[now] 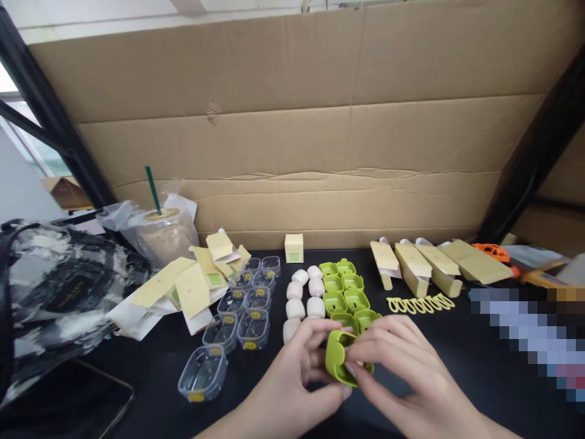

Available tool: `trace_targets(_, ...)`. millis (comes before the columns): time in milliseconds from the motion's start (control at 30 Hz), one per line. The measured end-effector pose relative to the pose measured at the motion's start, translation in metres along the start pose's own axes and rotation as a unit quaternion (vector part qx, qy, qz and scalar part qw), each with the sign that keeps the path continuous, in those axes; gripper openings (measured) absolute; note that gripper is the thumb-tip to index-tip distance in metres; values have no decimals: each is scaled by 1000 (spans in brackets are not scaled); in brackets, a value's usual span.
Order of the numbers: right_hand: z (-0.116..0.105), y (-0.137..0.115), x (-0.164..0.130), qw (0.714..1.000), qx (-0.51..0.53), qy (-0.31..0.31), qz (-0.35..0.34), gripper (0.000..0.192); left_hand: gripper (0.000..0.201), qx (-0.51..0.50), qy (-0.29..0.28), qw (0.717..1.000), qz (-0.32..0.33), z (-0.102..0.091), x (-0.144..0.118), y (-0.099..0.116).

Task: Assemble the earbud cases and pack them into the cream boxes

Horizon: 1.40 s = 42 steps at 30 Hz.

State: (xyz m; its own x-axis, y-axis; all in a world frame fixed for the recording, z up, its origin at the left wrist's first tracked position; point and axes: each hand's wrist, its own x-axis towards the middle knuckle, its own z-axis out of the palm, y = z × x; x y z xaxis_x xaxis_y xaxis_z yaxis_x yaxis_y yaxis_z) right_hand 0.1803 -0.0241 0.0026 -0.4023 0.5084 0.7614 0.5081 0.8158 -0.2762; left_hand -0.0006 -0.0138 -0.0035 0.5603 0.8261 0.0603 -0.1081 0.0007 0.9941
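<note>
I hold one green case [342, 358] between both hands at the near middle of the black table [457, 353], lifted just clear of its top. My left hand [297, 372] pinches its left side, thumb underneath and fingers curled over the upper edge. My right hand [402, 366] closes on its right side, fingertips pressing along the front rim. Both grips are clamped on that same piece, so it sits steady and turned with its open face towards me, where I can see into it.

Just beyond my fingers stand more green cases [345, 292] in two rows running away from me, the nearest almost touching the one I hold. To their left lie pale pink inserts [304, 296], also in two rows, and left of those the clear plastic shells [242, 305] with small yellow stickers, one shell [202, 373] set apart nearer to me. The parts seem sorted by kind and lined up within easy reach.

Further left, flat yellow cards [192, 283] lie heaped loosely, with an iced drink [159, 235] in a plastic bag behind them. On the right are folded yellow cartons [429, 262], and near them a line of yellow loops [420, 303]. A single small box [294, 247] stands against the cardboard wall [320, 122] at the back.
</note>
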Motion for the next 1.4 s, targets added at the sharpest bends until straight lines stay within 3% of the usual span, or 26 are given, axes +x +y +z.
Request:
trace_targets(100, -1, 0, 1, 1000, -15, 18, -16, 16, 44, -21, -3, 1000, 2, 0, 0, -4)
trace_targets(233, -3, 1, 0, 999, -36, -34, -6, 15, 51, -51, -15, 999, 0, -3, -1, -9)
trace_targets(433, -1, 3, -2, 998, -29, -55, 30, 14, 64, -70, 33, 997, -2, -5, 0, -13)
trace_targets(700, 5, 7, -7, 995, -34, -80, 41, 17, 43, -1, 34, 999, -5, -1, 0, -6)
trace_targets(900, -1, 8, -5, 994, 37, -10, 103, 14, 43, -24, 32, 998, 38, -2, -2, 0)
trace_targets(1033, -3, 5, -3, 982, 91, 12, 165, 13, 19, 6, 66, 997, 36, -4, -2, 0)
trace_targets(1267, 1, 0, -4, 981, 110, -17, 161, 12, 6, 152, 99, 982, 45, -3, 0, 8)
trace_targets(1333, 1, -1, -6, 980, 129, 6, 154, 11, 6, 152, 103, 982, 50, -4, 0, 10)
trace_targets(1400, 1, -1, -9, 978, 134, 42, 152, 30, 7, 136, 104, 984, 49, -5, 0, 12)
